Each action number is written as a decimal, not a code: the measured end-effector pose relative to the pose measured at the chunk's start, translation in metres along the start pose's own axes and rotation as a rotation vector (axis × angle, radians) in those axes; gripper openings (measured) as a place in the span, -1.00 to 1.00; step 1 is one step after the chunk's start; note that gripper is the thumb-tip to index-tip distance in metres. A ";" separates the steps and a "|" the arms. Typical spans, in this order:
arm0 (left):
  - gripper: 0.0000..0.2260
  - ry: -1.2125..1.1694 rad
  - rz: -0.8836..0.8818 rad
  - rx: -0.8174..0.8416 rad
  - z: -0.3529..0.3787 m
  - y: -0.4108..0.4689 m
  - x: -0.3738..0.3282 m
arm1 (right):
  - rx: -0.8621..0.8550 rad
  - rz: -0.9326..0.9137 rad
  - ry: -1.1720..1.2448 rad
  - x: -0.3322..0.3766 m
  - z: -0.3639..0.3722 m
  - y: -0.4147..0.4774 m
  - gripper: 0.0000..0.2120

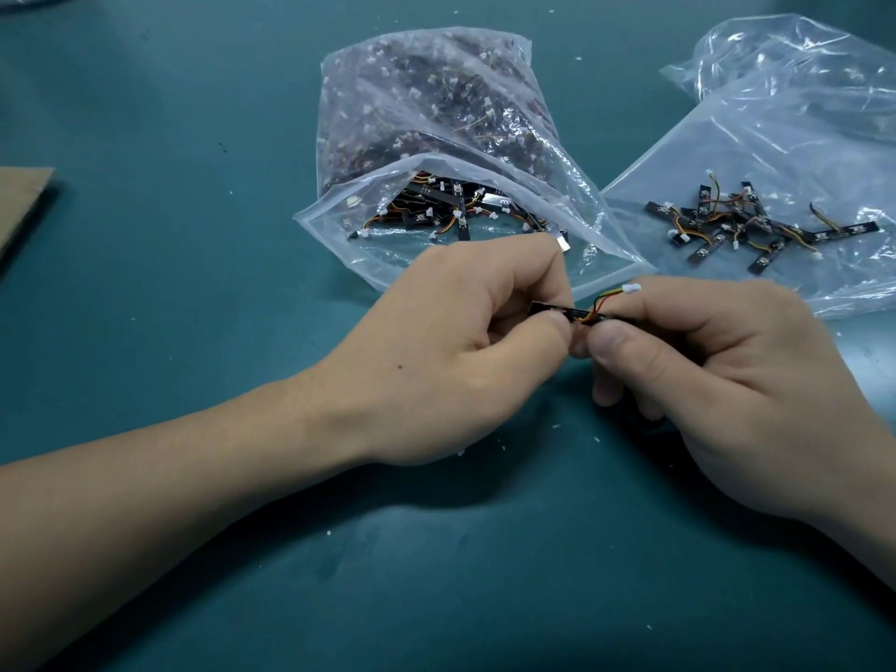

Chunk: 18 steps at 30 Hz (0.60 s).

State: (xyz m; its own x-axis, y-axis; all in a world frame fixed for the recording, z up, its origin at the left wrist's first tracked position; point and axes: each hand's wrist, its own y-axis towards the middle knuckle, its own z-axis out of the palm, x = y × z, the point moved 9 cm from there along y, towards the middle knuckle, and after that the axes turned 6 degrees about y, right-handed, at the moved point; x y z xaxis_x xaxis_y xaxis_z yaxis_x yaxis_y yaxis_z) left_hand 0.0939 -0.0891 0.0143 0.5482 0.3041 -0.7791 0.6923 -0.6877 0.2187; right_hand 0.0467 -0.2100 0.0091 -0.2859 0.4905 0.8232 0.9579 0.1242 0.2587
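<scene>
Your left hand [465,351] comes in from the lower left with the forearm lying low over the table, knuckles up, thumb and forefinger pinching the left end of a small black circuit strip [574,312]. Your right hand [717,380] enters from the lower right, its thumb pressed on top of the strip's right end and the curled fingers closed beneath it, so both hands grip the same strip between them, held just above the table in front of the nearer bag. A short bundle of red, yellow and dark wires [603,303] rises from the strip's middle to one white connector [631,287] beside your right forefinger. There are two plastic bags in view: the open bag [436,114] just beyond your left hand is packed with far more strips than can be counted, and the flat bag [776,138] to the right has a loose pile of strips [742,225] lying on it, roughly a dozen, tangled too closely for an exact count. The work surface is a teal mat [194,283], dotted with small white flecks. One piece of brown cardboard [22,206] pokes in at the left edge.
</scene>
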 end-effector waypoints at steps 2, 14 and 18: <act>-0.84 0.015 0.007 -0.002 0.000 0.000 -0.001 | 0.001 0.004 0.018 0.000 0.000 0.000 -0.81; -0.89 -0.023 0.026 0.034 0.001 -0.001 -0.004 | 0.012 -0.018 -0.020 0.005 0.001 0.001 -0.80; -0.89 0.014 0.020 0.030 0.002 0.000 -0.002 | 0.026 -0.018 -0.023 0.004 0.003 0.000 -0.82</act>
State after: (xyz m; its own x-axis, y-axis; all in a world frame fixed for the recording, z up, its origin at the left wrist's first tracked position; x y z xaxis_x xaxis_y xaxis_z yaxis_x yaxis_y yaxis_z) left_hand 0.0920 -0.0906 0.0149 0.5682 0.2990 -0.7666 0.6669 -0.7130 0.2162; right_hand 0.0452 -0.2053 0.0110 -0.3026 0.5077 0.8067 0.9531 0.1553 0.2598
